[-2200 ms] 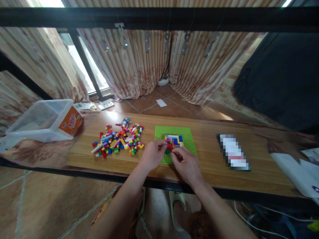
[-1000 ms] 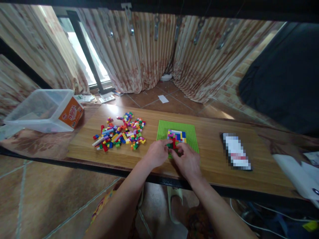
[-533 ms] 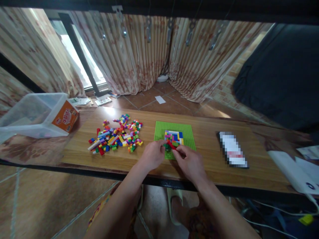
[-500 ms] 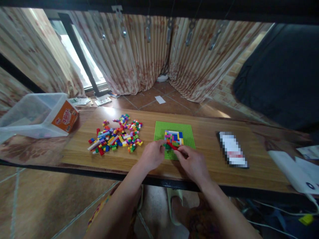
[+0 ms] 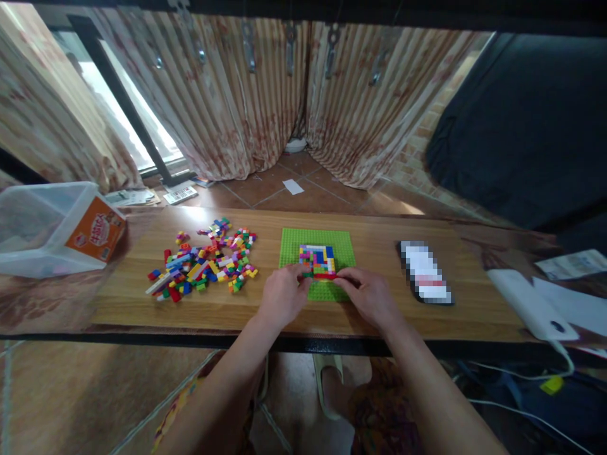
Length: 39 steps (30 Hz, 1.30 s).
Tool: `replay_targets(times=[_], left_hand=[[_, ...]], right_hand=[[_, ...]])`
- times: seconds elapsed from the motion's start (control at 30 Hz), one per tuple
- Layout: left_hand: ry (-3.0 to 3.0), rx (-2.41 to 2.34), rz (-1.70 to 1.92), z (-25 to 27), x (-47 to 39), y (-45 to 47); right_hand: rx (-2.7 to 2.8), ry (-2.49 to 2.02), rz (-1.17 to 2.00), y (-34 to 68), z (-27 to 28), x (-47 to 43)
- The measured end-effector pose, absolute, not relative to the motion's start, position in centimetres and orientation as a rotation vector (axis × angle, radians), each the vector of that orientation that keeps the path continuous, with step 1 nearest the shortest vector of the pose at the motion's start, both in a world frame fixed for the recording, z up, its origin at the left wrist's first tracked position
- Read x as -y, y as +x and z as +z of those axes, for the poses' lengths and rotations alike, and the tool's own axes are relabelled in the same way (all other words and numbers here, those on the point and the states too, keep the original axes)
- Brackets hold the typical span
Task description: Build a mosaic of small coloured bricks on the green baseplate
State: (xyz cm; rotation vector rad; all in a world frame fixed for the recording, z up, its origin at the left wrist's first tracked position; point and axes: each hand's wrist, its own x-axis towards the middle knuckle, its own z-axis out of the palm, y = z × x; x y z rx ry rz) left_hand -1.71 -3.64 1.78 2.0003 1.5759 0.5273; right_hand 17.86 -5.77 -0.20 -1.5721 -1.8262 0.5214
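Both hands meet at the near edge of the brick patch (image 5: 317, 261): left hand (image 5: 282, 295) and right hand (image 5: 368, 296) pinch the red brick (image 5: 325, 275), lying crosswise between their fingertips.

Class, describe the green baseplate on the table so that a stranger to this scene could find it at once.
Start at the long wooden table and look to its middle, right of the loose pile of bricks. The green baseplate lies flat there, with both hands at its near edge. It is the only flat studded green square, and it carries a multicoloured patch of pressed-on bricks.
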Motion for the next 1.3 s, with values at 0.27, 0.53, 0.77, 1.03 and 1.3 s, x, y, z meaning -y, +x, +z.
replay_targets(times=[0.27, 0.53, 0.77, 1.03, 1.3], left_hand=[[2.097, -1.668, 0.551, 1.0, 3.8, -0.6], [2.114, -1.73, 0.517, 1.5, 4.1, -0.2], [2.115, -1.774, 0.473, 1.8, 4.2, 0.1], [2.089, -1.834, 0.402, 2.4, 4.1, 0.5], [2.017, -1.877, 0.417, 2.2, 4.1, 0.9]], right_hand=[[1.737, -1.598, 0.572, 17.5, -0.9, 5.4], [1.65, -1.639, 0.686, 17.5, -0.6, 5.4], [1.587, -1.673, 0.761, 17.4, -0.9, 4.9], [1.388, -1.712, 0.862, 17.0, -1.2, 4.2], [1.353, -1.721, 0.878, 16.8, -1.4, 3.8]])
